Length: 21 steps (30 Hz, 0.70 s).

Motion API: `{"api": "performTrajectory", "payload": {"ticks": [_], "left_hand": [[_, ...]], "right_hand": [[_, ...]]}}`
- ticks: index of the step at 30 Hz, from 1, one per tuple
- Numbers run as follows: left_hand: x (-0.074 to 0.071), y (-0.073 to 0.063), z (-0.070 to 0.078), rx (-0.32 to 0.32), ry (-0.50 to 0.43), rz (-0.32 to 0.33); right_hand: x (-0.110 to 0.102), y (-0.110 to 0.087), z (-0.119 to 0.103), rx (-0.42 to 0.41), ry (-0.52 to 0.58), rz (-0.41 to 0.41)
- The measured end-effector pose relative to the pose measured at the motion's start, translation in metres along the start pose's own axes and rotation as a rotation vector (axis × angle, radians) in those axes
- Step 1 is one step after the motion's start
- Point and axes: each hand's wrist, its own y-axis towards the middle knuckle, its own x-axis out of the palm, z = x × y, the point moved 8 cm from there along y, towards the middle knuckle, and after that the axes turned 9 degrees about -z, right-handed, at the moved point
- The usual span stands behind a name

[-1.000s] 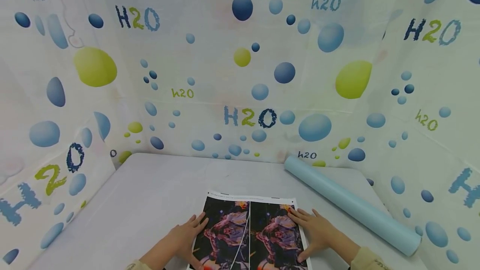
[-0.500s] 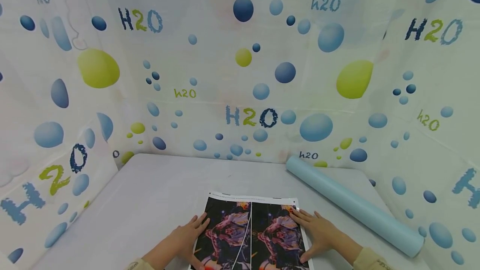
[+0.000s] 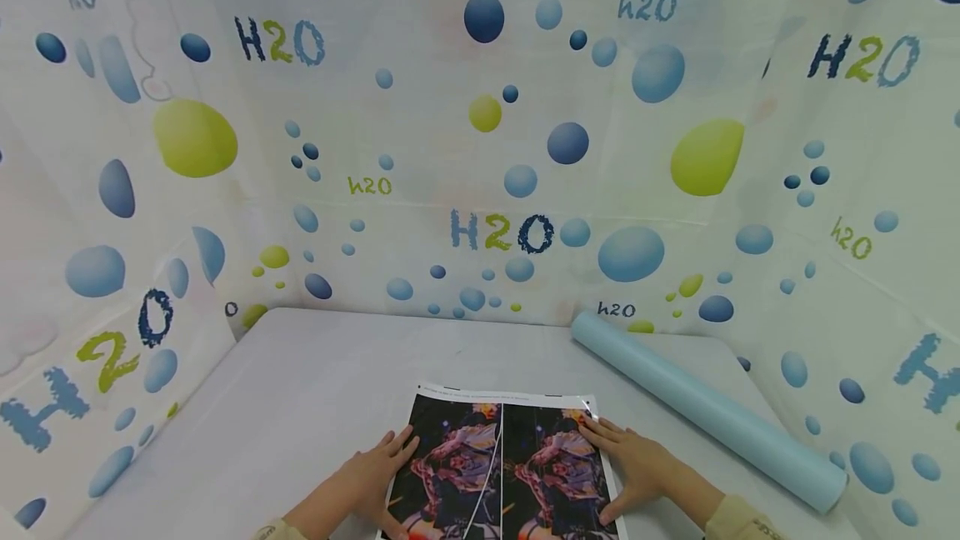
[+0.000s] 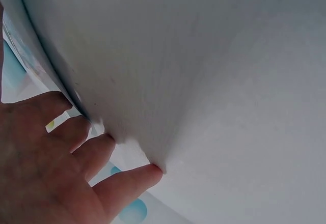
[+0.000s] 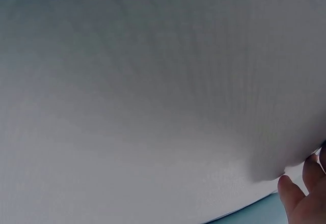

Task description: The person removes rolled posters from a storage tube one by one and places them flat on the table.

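A white-bordered printed sheet point(image 3: 555, 473) lies on the white table in the head view, showing two near-identical dark, colourful pictures side by side. A thin white line slants across the left picture. My left hand point(image 3: 372, 473) rests along the sheet's left edge with fingers spread. At the right edge lies my right hand point(image 3: 633, 465), its fingertips over the margin and its thumb lower on the sheet. The left wrist view has the left hand point(image 4: 56, 152) with fingertips down on the white surface. Only a few fingers point(image 5: 291, 193) of the right hand show in its wrist view.
A light blue roll point(image 3: 705, 411) lies diagonally on the right side of the white table point(image 3: 315, 390). Behind and on both sides hangs a white curtain point(image 3: 420, 123) printed with bubbles and "H2O". The sheet's lower part runs out of the head view.
The head view has shifted very slightly. Both hands keep their places on the sheet's edges, and the sheet and roll stay where they were.
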Motion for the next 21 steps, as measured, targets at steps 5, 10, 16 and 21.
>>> {"api": "performTrajectory", "payload": {"ticks": [5, 10, 16, 21], "left_hand": [[0.002, 0.0, -0.001, -0.007, -0.009, 0.0], [0.001, 0.001, 0.0, 0.014, -0.016, 0.021], [-0.004, -0.003, 0.005, 0.113, -0.058, 0.081], [-0.012, -0.007, 0.012, 0.174, -0.046, 0.13]], "right_hand": [[0.001, 0.001, 0.002, 0.012, 0.031, -0.008], [0.005, 0.002, 0.004, 0.03, -0.011, 0.001], [0.002, 0.001, -0.002, 0.008, -0.07, 0.047], [-0.003, -0.001, -0.01, 0.014, -0.083, 0.053]]}}
